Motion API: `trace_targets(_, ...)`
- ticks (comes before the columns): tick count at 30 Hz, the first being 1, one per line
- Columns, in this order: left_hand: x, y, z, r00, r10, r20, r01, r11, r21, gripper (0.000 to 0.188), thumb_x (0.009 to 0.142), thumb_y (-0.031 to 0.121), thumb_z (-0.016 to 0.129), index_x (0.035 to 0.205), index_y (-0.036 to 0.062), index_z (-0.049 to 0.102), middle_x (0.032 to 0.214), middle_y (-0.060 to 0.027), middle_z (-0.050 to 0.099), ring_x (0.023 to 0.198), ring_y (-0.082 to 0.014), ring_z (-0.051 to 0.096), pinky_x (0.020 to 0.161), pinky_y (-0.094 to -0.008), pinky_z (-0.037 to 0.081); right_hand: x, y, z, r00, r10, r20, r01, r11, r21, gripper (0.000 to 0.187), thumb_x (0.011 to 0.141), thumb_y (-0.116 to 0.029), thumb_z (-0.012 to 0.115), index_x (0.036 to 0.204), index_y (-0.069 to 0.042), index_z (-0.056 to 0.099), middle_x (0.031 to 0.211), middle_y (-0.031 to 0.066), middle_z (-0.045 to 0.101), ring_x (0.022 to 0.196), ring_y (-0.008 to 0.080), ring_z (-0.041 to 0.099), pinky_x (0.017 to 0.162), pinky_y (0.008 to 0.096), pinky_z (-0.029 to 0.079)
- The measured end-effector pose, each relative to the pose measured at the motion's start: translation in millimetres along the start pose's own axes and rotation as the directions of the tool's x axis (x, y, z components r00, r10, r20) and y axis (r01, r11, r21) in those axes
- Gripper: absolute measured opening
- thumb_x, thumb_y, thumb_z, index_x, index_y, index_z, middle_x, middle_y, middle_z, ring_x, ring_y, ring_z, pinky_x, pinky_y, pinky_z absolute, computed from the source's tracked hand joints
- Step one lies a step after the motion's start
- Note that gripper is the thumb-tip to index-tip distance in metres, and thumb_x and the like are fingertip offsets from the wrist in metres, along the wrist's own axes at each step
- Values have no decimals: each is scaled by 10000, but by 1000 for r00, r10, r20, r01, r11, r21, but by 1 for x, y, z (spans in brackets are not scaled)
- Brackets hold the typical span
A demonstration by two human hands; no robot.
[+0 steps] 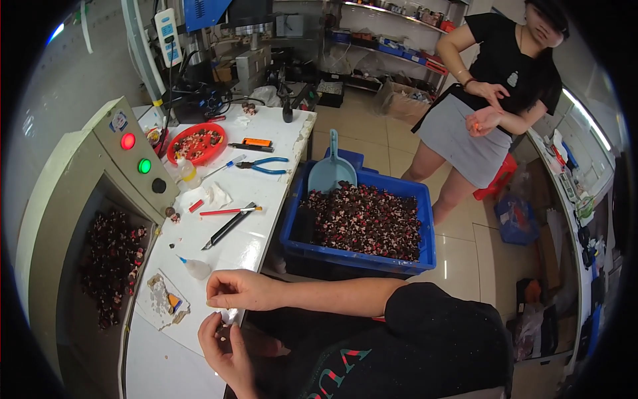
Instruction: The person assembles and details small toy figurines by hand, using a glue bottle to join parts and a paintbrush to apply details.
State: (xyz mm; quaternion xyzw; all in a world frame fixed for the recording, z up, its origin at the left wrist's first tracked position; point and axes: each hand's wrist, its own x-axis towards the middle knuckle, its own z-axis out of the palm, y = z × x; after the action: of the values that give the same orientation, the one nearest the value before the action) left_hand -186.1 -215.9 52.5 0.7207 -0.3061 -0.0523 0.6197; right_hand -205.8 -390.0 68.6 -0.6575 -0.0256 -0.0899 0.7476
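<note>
My right hand (240, 290) is closed at the near edge of the white table (176, 372), thumb and fingers curled together. Just below it my left hand (229, 352) has its fingers bent around something small and dark. A small whitish, shiny piece (229, 315) shows between the two hands; which fingers grip it is unclear. Closest to my right hand lies a small squeeze bottle (197, 268) with a blue tip. Left of the hands is a flat scrap (161, 300) smeared with a whitish crust. A black craft knife (229, 228) and a red-handled brush (229, 211) lie beyond.
A machine housing (106, 143) at left holds a pile of small dark-and-pink pieces (109, 266). Blue-handled pliers (266, 165) and a red dish (216, 156) lie farther back. Right of the table stands a blue bin (359, 259) with a scoop (332, 169). Another person (465, 133) stands behind.
</note>
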Motion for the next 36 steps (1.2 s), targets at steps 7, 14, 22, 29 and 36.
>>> trace_targets(7,-5,4,1,1000,-1,8,0,999,33,303,911,43,574,1204,-11,518,1130,-49,527,919,-109,493,797,-225,412,-6,-3,-1,1000,1,-6,-1,1000,-7,160,919,-183,625,948,-37,565,806,-39,539,732,37,473,663,212,414)
trace_targets(14,-3,23,4,1000,-20,3,19,963,268,363,904,231,645,1161,-20,587,1073,-126,622,914,-203,566,812,-305,471,-12,-12,-5,1000,-7,-16,7,999,-43,209,907,-232,633,925,-38,557,723,-53,466,667,50,392,603,222,352)
trace_targets(22,-1,19,9,998,68,-18,-60,956,287,342,884,198,668,1155,0,604,1057,-116,638,863,-213,559,781,-309,466,-17,-17,-11,1000,1,-22,-2,998,-69,214,906,-234,630,924,-36,552,716,-47,468,654,51,389,592,230,346)
trace_targets(29,-8,4,-5,1000,-8,-24,16,945,328,350,900,227,647,1160,-3,600,1054,-127,635,896,-209,583,790,-311,477,-10,1,1,999,-34,-5,33,999,-28,176,910,-212,629,922,-51,560,703,-63,459,646,28,388,574,221,347)
trace_targets(36,5,-20,-11,967,-223,-127,191,956,-223,330,911,39,558,1238,6,521,1244,-126,553,993,-176,603,828,-290,520,-55,33,-13,856,285,432,-295,954,-47,204,925,-201,604,998,-11,595,716,14,608,624,73,555,573,245,460)
